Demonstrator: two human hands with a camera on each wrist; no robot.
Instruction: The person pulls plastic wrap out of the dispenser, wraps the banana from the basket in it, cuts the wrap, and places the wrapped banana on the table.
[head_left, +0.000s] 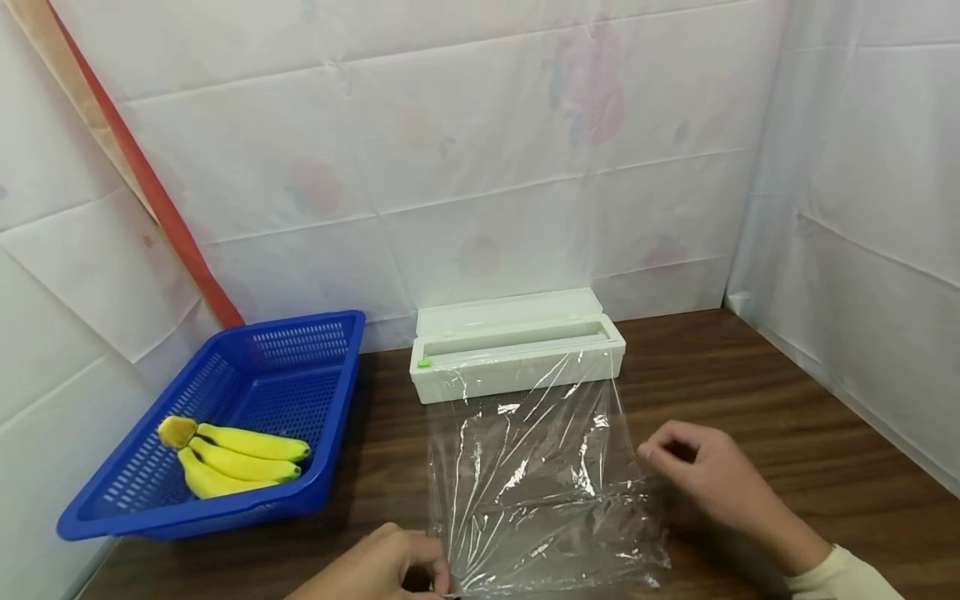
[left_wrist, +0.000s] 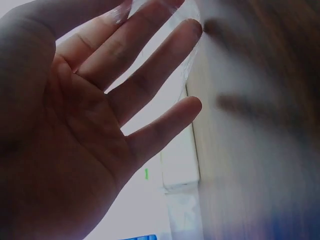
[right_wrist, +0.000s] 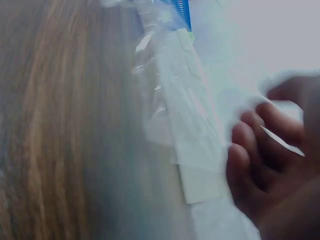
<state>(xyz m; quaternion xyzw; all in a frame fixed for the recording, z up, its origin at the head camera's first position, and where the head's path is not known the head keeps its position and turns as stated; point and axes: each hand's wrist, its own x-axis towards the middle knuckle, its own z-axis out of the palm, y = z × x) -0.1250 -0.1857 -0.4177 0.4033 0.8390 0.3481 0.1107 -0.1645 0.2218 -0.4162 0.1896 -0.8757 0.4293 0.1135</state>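
A sheet of clear plastic wrap (head_left: 517,479) stretches from a white wrap dispenser box (head_left: 517,379) toward the front of the table. My left hand (head_left: 382,567) pinches the sheet's near left corner between thumb and forefinger. In the left wrist view its other fingers (left_wrist: 155,82) are spread out. Beside the sheet's right edge is my right hand (head_left: 712,475), its fingers loosely bent. The right wrist view is blurred, but the fingers (right_wrist: 245,135) appear apart from the wrap. The box's lid (head_left: 510,312) stands raised at the back, and a green piece (head_left: 424,363) sits at its left end.
A blue plastic basket (head_left: 347,408) stands on the left, holding a bunch of yellow bananas (head_left: 243,458). The dark wood table (head_left: 697,358) meets sheet-covered walls (head_left: 480,192) behind and to the right. A red strip (head_left: 150,179) runs down the left corner.
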